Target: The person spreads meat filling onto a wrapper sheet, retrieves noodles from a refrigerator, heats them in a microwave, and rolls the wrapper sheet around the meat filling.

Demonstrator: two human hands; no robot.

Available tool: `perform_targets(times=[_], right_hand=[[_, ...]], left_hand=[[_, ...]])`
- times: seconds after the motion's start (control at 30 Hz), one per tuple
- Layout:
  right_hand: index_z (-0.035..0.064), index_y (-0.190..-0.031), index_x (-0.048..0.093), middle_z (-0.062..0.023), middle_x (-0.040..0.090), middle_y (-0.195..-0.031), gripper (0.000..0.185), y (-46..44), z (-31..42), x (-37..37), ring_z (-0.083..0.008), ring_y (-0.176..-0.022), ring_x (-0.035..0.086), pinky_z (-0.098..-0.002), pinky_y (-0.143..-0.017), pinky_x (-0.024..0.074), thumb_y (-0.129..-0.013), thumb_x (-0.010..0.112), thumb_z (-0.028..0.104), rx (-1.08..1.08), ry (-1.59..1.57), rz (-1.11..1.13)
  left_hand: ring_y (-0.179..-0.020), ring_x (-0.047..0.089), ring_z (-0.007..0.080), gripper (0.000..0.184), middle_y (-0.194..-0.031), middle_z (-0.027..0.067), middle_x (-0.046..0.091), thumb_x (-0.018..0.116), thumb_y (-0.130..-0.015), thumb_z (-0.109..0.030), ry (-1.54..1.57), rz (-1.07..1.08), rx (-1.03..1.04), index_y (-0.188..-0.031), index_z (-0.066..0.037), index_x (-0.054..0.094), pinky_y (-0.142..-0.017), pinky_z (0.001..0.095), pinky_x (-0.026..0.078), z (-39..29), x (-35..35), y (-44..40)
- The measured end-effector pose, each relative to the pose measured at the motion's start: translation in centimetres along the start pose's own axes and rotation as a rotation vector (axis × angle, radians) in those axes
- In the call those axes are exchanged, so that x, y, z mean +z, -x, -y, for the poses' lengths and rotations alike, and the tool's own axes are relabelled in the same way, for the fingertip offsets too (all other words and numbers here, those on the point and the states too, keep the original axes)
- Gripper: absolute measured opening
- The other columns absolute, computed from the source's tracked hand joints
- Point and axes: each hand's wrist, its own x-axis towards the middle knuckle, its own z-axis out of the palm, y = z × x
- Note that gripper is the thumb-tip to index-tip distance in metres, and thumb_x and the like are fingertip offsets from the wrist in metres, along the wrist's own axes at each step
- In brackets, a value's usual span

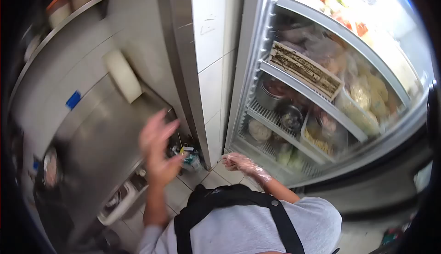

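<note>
My left hand point(159, 146) is raised in front of the steel counter point(96, 125), its fingers apart and a little blurred, with nothing in it. My right hand point(236, 162) wears a clear plastic glove and hangs low beside the fridge; its fingers are curled together, and whatever they may hold cannot be made out. To the right stands a fridge point(317, 84) with several shelves of food behind glass. A long white tray of dark strips point(305, 70) lies on one shelf, and a metal pot point(268, 95) is below it.
A tiled pillar point(209, 47) stands between counter and fridge. A pale block point(123, 76) leans at the counter's back. Containers point(59, 10) sit on a wall shelf at the upper left. Under the counter is a white bin point(120, 205); bags point(193, 160) lie by the pillar's foot.
</note>
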Motion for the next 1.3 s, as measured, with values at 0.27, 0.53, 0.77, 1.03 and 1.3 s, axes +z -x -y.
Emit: perform_targets(times=[0.27, 0.53, 0.77, 1.03, 1.3], right_hand=[[-0.006, -0.12, 0.05, -0.0047, 0.055, -0.089, 0.037, 4.5, -1.7, 4.0, -0.0075, -0.072, 0.046, -0.0195, -0.063, 0.0397, -0.095, 0.054, 0.021, -0.434, -0.434, -0.622], [-0.003, -0.12, 0.051, -0.0078, 0.057, -0.093, 0.037, 13.5, -8.0, 9.8, -0.0108, -0.073, 0.05, -0.0248, -0.065, 0.0439, -0.089, 0.062, 0.015, -0.673, -0.536, -1.131], [0.0031, -0.135, 0.04, -0.0084, 0.046, -0.129, 0.055, 15.7, 2.9, 12.5, -0.0161, -0.108, 0.048, -0.031, -0.098, 0.0375, -0.084, 0.061, 0.001, -1.108, 0.179, -1.939], [0.0004, -0.134, 0.031, -0.0156, 0.036, -0.131, 0.054, 16.0, 9.1, 20.2, -0.0224, -0.108, 0.046, -0.0305, -0.086, 0.046, -0.085, 0.054, -0.006, -1.46, 0.757, -2.351], [-0.0011, -0.134, 0.033, -0.0139, 0.041, -0.127, 0.053, 25.9, -1.1, 20.4, -0.0196, -0.107, 0.047, -0.031, -0.089, 0.0433, -0.087, 0.056, 0.0, -1.411, 0.569, -2.698]], left_hand=[[-0.112, 0.043, 0.0373, 0.065, -0.121, 0.0257, 0.044, 0.065, -0.084, -0.034, 0.613, -0.206, -0.11, -0.126, 0.007, 0.038, -0.098, 0.0463, 0.033, 3.3, 28.6, -19.5], [-0.074, 0.052, 0.0137, 0.047, -0.081, 0.006, 0.058, 0.07, -0.083, -0.038, 1.237, -0.056, -0.53, -0.092, 0.006, 0.059, -0.069, 0.0277, 0.043, 4.0, 29.6, -21.2], [-0.064, 0.049, 0.0062, 0.038, -0.071, 0.0004, 0.054, 0.053, -0.096, -0.034, 1.224, -0.07, -0.305, -0.074, -0.002, 0.053, -0.057, 0.0222, 0.038, 4.2, 15.8, -11.4], [-0.048, 0.04, 0.0046, 0.038, -0.063, -0.0008, 0.047, 0.047, -0.098, -0.031, 1.829, 0.401, -0.232, -0.069, -0.006, 0.052, -0.044, 0.0204, 0.033, -3.3, 7.7, -10.5], [-0.102, 0.057, 0.0311, 0.052, -0.104, 0.019, 0.059, 0.07, -0.076, -0.044, 0.819, 0.291, 0.248, -0.105, -0.003, 0.059, -0.09, 0.0391, 0.046, -24.3, 29.1, -19.6]])
